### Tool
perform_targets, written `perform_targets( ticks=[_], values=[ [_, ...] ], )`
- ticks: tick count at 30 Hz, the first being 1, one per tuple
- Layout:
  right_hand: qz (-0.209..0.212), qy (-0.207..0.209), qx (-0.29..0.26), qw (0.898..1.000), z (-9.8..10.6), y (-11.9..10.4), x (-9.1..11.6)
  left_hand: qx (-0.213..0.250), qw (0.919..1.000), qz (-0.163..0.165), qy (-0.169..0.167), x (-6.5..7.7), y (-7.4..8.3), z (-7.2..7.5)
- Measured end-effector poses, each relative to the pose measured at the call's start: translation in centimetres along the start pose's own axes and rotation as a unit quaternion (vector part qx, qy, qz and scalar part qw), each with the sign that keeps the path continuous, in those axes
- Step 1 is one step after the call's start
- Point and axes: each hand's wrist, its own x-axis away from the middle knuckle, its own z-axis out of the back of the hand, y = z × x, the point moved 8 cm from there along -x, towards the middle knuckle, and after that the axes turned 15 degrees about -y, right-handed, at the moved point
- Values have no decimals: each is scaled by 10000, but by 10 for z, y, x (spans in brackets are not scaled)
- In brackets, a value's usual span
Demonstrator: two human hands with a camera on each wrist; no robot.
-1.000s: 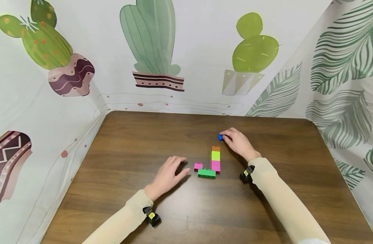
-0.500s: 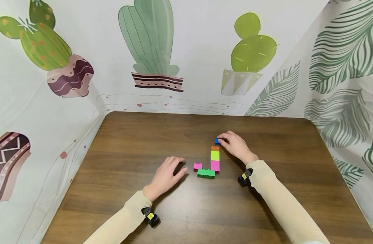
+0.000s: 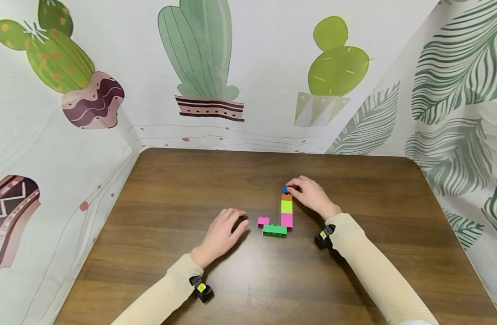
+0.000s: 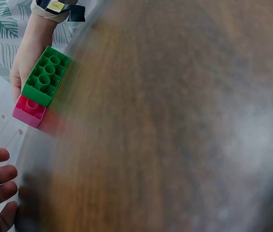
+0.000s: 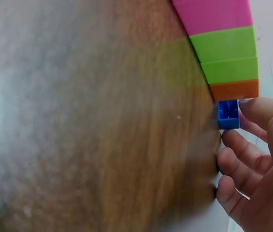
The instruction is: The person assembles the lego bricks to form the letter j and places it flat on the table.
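Observation:
My right hand (image 3: pixel 312 195) pinches a small blue toy brick (image 3: pixel 285 189) between thumb and fingers, at the far end of a row of bricks. In the right wrist view the blue brick's hollow underside faces the camera, right beside the orange brick (image 5: pixel 235 90). From there the row runs toward me: orange, lime-green (image 3: pixel 286 207), then pink (image 3: pixel 286 220). A long green brick (image 3: pixel 275 231) lies across the near end, and a small pink brick (image 3: pixel 263 221) sits at its left. Left of these, my left hand (image 3: pixel 217 235) rests low over the table, fingers relaxed and holding nothing.
The bricks lie on a brown wooden table (image 3: pixel 183 180) with rounded far corners. Cloth walls (image 3: pixel 268 76) printed with cacti and leaves rise along its back and sides. Each wrist wears a small black camera (image 3: pixel 323 237) over a beige sleeve.
My right hand has brought the blue brick left and nearer, from the far right of the row to its far end by the orange brick. The left hand has hardly moved.

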Motion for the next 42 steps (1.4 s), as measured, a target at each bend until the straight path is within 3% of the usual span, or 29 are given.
perform_targets(
  ticks=[10, 19, 28, 42],
  values=[
    [-11, -106, -26, 9999, -1, -1, -6, -66, 10000, 31, 7, -2, -2, -1],
    [-13, -213, -371, 9991, -2, 5, -7, -57, 9999, 109, -11, -3, 0, -3],
    [-110, -273, -567, 9980, -1, 15, -12, -77, 9999, 143, -56, -12, -1, -6],
    [-212, -90, -821, 9964, 0, 27, -2, -39, 9996, 172, -215, -19, 0, -9]
  ],
)
